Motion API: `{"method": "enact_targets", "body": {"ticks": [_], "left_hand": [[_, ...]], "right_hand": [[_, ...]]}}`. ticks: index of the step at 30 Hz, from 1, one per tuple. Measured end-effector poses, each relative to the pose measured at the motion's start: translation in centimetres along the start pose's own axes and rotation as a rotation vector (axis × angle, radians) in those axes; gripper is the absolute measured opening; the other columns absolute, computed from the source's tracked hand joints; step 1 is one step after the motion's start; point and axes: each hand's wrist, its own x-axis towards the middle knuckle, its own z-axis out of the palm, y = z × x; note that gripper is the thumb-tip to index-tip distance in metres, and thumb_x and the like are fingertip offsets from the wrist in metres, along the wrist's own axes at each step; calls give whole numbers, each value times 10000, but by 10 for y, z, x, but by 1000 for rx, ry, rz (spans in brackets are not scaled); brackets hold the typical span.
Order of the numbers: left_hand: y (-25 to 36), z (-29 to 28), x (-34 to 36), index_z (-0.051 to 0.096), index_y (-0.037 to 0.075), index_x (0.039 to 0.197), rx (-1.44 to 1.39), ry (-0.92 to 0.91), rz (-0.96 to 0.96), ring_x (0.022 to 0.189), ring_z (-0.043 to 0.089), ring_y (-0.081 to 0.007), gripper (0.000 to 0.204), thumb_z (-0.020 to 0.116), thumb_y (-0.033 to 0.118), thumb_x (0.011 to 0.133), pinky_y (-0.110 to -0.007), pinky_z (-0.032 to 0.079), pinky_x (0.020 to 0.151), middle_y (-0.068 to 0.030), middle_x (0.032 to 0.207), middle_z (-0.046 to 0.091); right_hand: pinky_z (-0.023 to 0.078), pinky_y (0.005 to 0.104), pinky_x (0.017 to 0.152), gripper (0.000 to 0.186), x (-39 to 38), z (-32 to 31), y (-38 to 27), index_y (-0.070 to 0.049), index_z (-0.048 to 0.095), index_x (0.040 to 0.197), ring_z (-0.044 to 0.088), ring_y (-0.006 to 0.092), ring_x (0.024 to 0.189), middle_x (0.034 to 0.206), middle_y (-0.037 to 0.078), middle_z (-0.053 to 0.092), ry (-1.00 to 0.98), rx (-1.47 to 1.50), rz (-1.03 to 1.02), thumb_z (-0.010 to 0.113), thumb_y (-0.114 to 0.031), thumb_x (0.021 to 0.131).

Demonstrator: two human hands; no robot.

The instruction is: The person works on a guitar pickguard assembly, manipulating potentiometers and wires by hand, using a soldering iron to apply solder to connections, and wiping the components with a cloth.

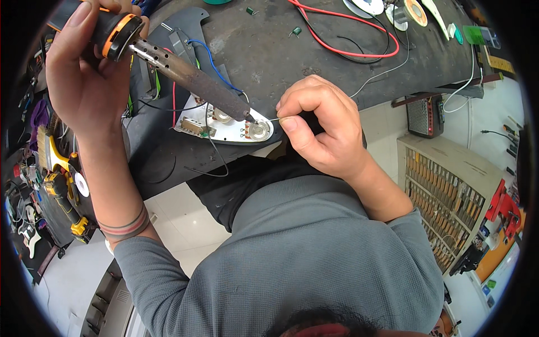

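Observation:
My left hand (90,67) grips a soldering iron (188,81) with an orange-banded black handle and a long metal barrel. Its tip is down at a round potentiometer (259,132) on the right end of a white control plate (227,135), which also carries a second potentiometer and a switch (196,126). My right hand (320,129) pinches a thin solder wire (274,119) whose end reaches to the iron tip at that potentiometer; whether they touch I cannot tell. Black, red and blue wires (216,67) run around the plate.
The dark workbench (236,39) holds red and black cables (365,55), small green components (295,31) and a solder spool (415,12). Several tools, including a yellow drill (59,196), crowd the left. A cabinet with rows of tools (435,199) and a black speaker box (422,115) stand at the right.

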Motion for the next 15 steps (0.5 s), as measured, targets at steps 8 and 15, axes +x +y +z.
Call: {"method": "enact_targets", "body": {"ticks": [8,15], "left_hand": [[1,-1,1,506,-15,1126,-22,-36,-12,840,382,-166,296,524,261,1020,-328,356,760,-80,982,420],[2,0,0,499,-10,1117,-22,-14,-21,837,377,-166,281,525,251,1017,-325,356,757,-77,969,408]], "right_hand": [[547,389,698,174,-1,0,-1,-54,657,955,700,274,759,849,66,725,9,24,32,801,-41,858],[550,394,702,165,-1,0,-2,-51,656,954,701,278,762,854,70,728,5,21,39,795,-51,866]]}}
